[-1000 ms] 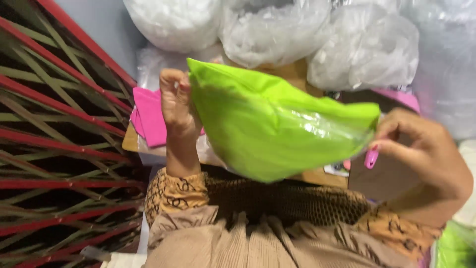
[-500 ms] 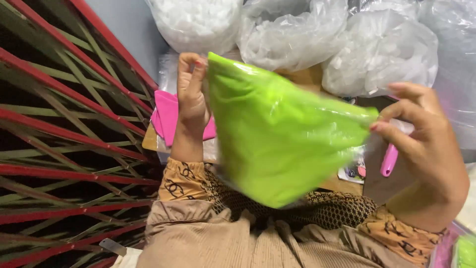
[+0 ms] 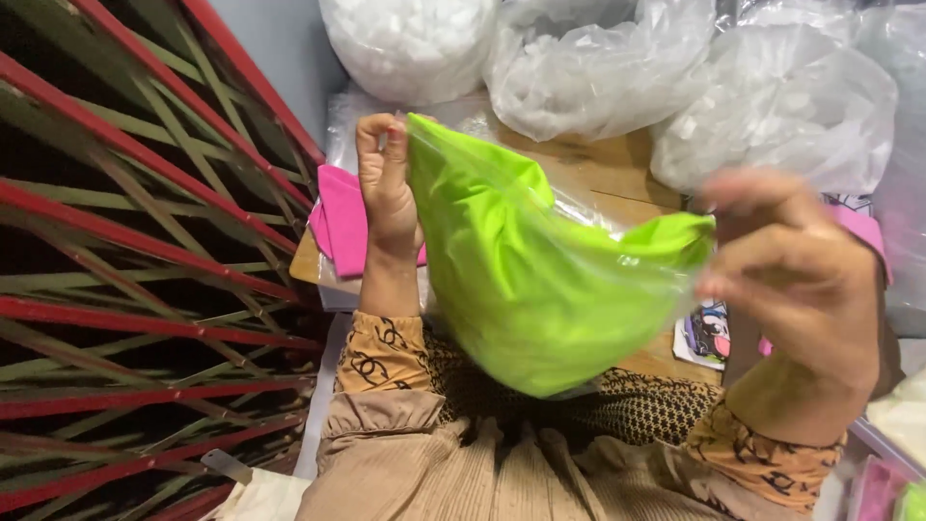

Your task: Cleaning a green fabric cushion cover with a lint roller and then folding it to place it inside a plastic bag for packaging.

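Both hands grip one bright green fabric piece sealed in a clear plastic bag, stretched between them above the wooden table. Left hand pinches the bag's upper corner; right hand, blurred, closes on the opposite corner. Pink folded fabric lies on the table's left edge. White-filled clear sacks stand at the table's far side.
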